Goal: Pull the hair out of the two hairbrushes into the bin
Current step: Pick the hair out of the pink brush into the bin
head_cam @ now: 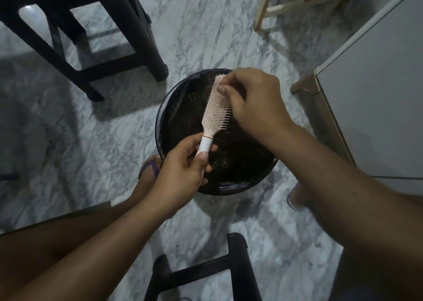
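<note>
Left hand (183, 163) clamps white handle of pink paddle hairbrush (216, 108), held tilted above black lined bin (160, 126) on marble floor (103, 163). Right hand (254, 101) fingertips pinched together on bristles near far end.

A black plastic stool (96, 41) stands on the grey-veined marble floor (206, 25), a pale wooden frame (295, 0) and a white cabinet (377, 90) further right.

Below both hands the bin (180, 108) lay open, nothing across its mouth but the brush (215, 108). A black stool (96, 48) stood left of the hands, a cabinet (375, 90) close on the right.
</note>
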